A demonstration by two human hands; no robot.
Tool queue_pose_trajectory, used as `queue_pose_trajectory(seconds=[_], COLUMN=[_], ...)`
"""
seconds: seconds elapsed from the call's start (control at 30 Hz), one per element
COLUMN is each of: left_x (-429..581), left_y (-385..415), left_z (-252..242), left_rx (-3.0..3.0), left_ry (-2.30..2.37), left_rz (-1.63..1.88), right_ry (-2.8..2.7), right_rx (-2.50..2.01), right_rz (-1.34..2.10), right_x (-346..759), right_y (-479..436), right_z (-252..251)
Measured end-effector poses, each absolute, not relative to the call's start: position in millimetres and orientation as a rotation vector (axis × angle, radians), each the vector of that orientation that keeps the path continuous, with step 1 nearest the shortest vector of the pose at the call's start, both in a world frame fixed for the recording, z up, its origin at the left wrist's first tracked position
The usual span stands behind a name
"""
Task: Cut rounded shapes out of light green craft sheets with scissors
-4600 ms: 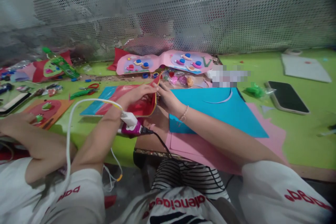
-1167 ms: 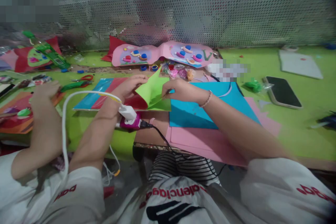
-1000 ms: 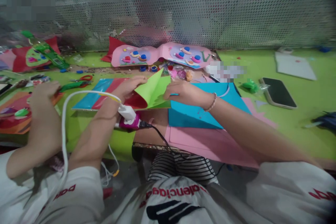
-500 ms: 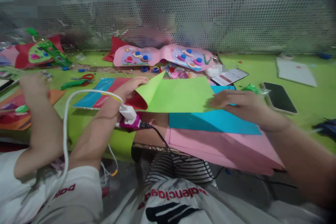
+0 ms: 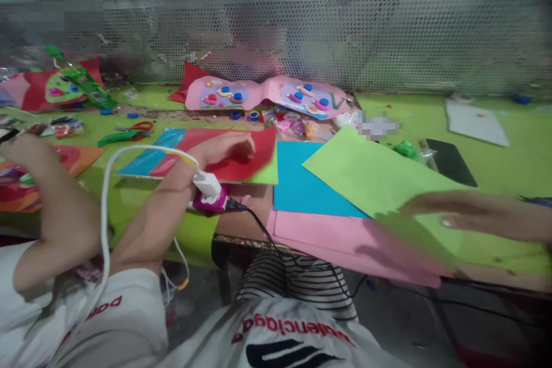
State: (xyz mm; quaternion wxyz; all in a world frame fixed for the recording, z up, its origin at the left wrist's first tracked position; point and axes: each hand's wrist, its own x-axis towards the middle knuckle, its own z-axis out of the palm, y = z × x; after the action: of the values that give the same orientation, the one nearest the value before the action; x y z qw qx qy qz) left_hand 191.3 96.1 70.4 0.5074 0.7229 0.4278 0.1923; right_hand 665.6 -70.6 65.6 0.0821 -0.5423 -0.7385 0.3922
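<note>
Light green paper (image 5: 357,167) is stretching away under the right hand's (image 5: 474,215) fingers, which are blurring; whether they are pinching or only touching it, I cannot tell. It is lying to their left, its long axis running from near right to far left, partly covering a blue sheet (image 5: 310,187) and pink paper (image 5: 319,236). The left hand (image 5: 228,146), farther off, is resting on a red sheet (image 5: 265,146), fingers bending, grip unclear.
</note>
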Motion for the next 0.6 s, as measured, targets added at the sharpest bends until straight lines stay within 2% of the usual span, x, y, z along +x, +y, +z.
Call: queue_pose_trajectory(seconds=[0.07, 0.13, 0.3, 0.47, 0.6], left_x=[192.0, 192.8, 184.8, 142.6, 118.4], left_y=[94.1, 95.3, 108.5, 130.0, 132.1], left_z=[72.6, 74.2, 80.9, 78.2, 67.9], left_rx=[1.77, 1.917, 2.32, 2.347, 2.36], left_ry=[0.93, 0.915, 1.194, 1.432, 1.376], left_rz=[0.376, 0.31, 0.232, 0.031, -0.072], right_ry=[-2.14, -1.814, -1.249, -1.13, -0.995], right_rx=[-1.618, -1.626, -1.59, -1.471, -1.408], right_rz=[1.242, 1.256, 1.586, 1.774, 1.805], right_x=[613.9, 558.4, 451.8, 412.9, 403.9], right_y=[-47.4, -21.0, 36.8, 66.0, 73.1], right_z=[79.2, 85.4, 71.0, 47.8, 36.6])
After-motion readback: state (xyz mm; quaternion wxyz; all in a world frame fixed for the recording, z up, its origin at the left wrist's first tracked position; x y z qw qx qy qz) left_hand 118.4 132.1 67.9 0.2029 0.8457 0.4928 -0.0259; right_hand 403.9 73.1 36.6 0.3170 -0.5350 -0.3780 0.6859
